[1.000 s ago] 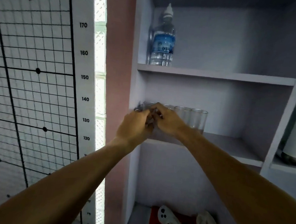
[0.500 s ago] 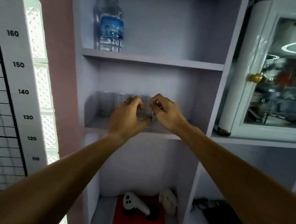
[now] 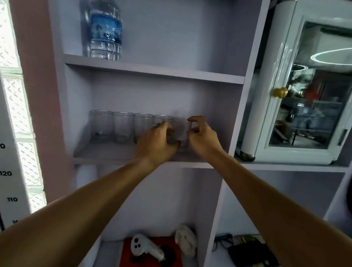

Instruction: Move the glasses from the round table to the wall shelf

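Several clear glasses (image 3: pixel 121 127) stand in a row on the middle board of the pale wall shelf (image 3: pixel 111 155). The rightmost glass (image 3: pixel 182 131) sits at the end of that row, upright on the board. My left hand (image 3: pixel 156 142) wraps its left side and base. My right hand (image 3: pixel 203 135) pinches its right rim with curled fingers. The glass next to it is partly hidden behind my left hand. The round table is out of view.
A water bottle (image 3: pixel 105 24) stands on the upper board. Below lie white controllers (image 3: pixel 146 249) on a red mat. A white glass-door cabinet (image 3: pixel 311 84) stands to the right, a height chart (image 3: pixel 3 173) hangs to the left, and a dark device (image 3: pixel 252 255) lies at lower right.
Both hands have moved rightward along the row, from its left end to its right end. More glasses now show to the left of my hands. My view has shifted right.
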`<action>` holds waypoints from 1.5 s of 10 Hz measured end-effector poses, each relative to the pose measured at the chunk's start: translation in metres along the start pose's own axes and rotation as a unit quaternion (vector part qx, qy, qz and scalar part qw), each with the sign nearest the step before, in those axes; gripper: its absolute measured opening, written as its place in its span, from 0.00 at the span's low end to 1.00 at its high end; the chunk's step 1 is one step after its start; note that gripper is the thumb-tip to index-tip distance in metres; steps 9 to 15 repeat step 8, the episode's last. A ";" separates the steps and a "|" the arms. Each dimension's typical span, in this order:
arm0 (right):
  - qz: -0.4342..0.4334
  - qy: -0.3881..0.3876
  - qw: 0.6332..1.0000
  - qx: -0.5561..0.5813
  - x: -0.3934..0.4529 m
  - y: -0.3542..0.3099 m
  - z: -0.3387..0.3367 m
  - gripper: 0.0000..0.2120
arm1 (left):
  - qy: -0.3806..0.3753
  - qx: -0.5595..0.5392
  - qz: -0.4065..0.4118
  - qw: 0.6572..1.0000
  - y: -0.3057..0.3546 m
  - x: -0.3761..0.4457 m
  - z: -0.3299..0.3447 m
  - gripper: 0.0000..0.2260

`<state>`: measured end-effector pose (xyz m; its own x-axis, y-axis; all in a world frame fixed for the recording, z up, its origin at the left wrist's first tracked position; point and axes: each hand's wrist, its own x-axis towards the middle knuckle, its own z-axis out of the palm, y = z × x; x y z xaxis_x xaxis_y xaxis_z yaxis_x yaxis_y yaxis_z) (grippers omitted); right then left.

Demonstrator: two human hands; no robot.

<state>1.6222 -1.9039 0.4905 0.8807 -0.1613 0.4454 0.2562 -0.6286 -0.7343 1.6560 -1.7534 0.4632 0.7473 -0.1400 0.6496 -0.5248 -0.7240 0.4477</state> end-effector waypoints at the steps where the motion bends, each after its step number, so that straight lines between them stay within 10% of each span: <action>1: 0.005 0.010 1.000 0.002 0.002 0.002 0.002 0.21 | -0.002 0.007 0.002 1.000 0.000 0.001 0.002 0.18; 5: -0.013 -0.003 1.000 0.014 0.004 0.009 0.005 0.21 | -0.038 0.023 0.004 0.999 0.009 0.003 0.006 0.27; 8: 0.002 0.013 0.999 0.032 -0.031 -0.003 0.008 0.22 | -0.008 0.017 -0.006 1.000 -0.011 -0.022 -0.040 0.11; 15: 0.002 0.013 0.999 0.032 -0.031 -0.003 0.008 0.22 | -0.008 0.017 -0.006 1.000 -0.011 -0.022 -0.040 0.11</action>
